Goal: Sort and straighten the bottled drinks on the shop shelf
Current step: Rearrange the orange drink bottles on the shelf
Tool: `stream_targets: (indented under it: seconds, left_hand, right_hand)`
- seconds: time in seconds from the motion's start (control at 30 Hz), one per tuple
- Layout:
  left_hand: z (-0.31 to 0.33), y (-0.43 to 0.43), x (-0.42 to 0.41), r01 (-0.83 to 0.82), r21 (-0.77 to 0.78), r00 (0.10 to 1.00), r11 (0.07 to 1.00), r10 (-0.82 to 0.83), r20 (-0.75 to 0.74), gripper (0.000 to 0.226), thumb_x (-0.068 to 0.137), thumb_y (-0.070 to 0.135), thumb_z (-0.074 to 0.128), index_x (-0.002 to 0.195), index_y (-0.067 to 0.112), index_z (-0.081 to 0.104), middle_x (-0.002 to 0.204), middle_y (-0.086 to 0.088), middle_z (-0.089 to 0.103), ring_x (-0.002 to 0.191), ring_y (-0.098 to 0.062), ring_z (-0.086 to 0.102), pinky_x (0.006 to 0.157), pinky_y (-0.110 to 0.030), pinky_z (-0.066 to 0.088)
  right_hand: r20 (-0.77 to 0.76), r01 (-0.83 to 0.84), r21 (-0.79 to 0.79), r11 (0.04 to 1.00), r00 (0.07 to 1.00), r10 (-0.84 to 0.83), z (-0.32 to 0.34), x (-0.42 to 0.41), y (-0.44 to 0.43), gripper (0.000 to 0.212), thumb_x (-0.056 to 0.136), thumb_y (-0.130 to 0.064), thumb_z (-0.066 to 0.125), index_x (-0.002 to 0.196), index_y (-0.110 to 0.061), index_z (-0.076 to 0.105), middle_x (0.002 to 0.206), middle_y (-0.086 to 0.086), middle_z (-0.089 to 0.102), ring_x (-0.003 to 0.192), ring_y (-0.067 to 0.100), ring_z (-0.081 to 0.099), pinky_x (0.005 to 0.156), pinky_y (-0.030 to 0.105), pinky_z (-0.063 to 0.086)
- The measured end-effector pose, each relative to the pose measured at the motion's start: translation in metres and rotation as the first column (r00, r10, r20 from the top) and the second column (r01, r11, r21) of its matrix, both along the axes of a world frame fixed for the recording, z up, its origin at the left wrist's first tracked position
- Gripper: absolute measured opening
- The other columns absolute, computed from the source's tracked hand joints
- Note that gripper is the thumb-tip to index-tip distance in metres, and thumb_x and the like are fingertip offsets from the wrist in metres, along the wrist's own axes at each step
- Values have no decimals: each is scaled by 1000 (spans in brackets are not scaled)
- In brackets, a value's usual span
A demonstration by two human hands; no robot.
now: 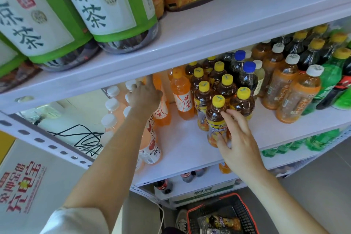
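Note:
On the white middle shelf (182, 138) stand several yellow-capped iced tea bottles in rows. My right hand (237, 138) curls around the front tea bottle (215, 118) near the shelf's edge, thumb low on its label. My left hand (145, 95) reaches deep into the shelf, fingers closed on the top of an orange soda bottle (161, 112); the bottle's neck is hidden behind the hand. A second orange soda bottle (182, 97) stands upright just to the right. White-capped pink drink bottles (112, 104) line up at the left, partly hidden by my forearm.
Blue-capped dark bottles (247, 74), white-capped orange tea bottles (296, 93) and green soda bottles (330, 81) fill the shelf's right side. Large herbal tea bottles (106, 5) stand on the upper shelf. A red basket (222, 214) with bottles sits on the floor below.

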State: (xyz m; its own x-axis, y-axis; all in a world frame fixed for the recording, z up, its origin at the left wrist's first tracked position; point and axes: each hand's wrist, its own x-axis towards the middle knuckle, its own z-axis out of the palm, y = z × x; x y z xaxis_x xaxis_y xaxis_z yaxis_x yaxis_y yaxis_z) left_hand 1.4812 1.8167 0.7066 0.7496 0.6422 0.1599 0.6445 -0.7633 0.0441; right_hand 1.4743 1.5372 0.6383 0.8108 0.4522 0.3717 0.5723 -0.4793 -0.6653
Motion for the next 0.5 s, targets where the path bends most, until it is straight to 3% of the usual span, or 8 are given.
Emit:
stream_targets:
  seconds: [0.17, 0.3, 0.37, 0.4, 0.43, 0.47, 0.5]
  left_hand:
    - [5, -11, -13, 229, -55, 972, 972, -226, 64, 50, 82, 45, 72, 121, 19, 55, 104, -8, 53, 94, -32, 62, 66, -33, 40]
    - [10, -29, -41, 268, -58, 954, 962, -257, 152, 39, 85, 43, 69, 108, 13, 57, 87, -3, 52, 83, -28, 60, 64, -33, 40]
    - [13, -41, -61, 245, -73, 931, 967, -213, 296, 37, 88, 44, 64, 104, 12, 57, 82, -4, 57, 76, -27, 57, 62, -35, 43]
    - [15, -49, -72, 227, -64, 906, 972, -186, 381, 34, 88, 45, 63, 100, 14, 56, 77, -1, 57, 70, -26, 53, 59, -34, 40]
    - [19, -56, -82, 208, -60, 876, 976, -159, 455, 32, 87, 47, 61, 96, 16, 55, 72, 2, 55, 66, -25, 51, 57, -32, 37]
    - [24, -65, -92, 198, -77, 847, 977, -132, 516, 30, 86, 49, 59, 91, 19, 55, 67, 6, 54, 63, -22, 50, 55, -31, 35]
    - [30, -72, -101, 204, -121, 818, 971, -102, 567, 27, 85, 50, 57, 86, 23, 54, 63, 6, 54, 60, -16, 51, 52, -30, 36]
  right_hand:
    - [-20, -5, 55, 998, 1000, 6, -4, -5, -2, 56, 88, -12, 67, 140, -10, 48, 148, 5, 37, 131, 23, 45, 94, 28, 45]
    - [-102, 33, 198, 980, 995, -13, -12, -18, -11, 55, 87, -4, 67, 138, -11, 49, 143, 8, 41, 124, 25, 51, 90, 30, 52]
    - [-180, 51, 255, 966, 984, -4, -19, -24, -15, 50, 87, -4, 67, 132, -18, 53, 134, 1, 49, 116, 15, 55, 81, 16, 51]
    - [-309, 71, 285, 956, 951, 22, -21, -27, -16, 44, 88, -6, 67, 126, -25, 56, 128, -4, 54, 113, 11, 57, 79, 12, 50]
    - [-518, 106, 335, 936, 851, 89, -22, -30, -16, 36, 89, -11, 67, 118, -32, 60, 123, -8, 60, 112, 9, 59, 81, 13, 50]
    - [-728, 172, 390, 905, 659, 189, -23, -32, -15, 27, 90, -18, 67, 111, -34, 64, 120, -7, 64, 112, 12, 61, 85, 22, 52]
    - [-866, 244, 411, 879, 404, 293, -26, -33, -15, 21, 88, -28, 68, 109, -33, 66, 119, -1, 67, 111, 18, 64, 87, 35, 55]
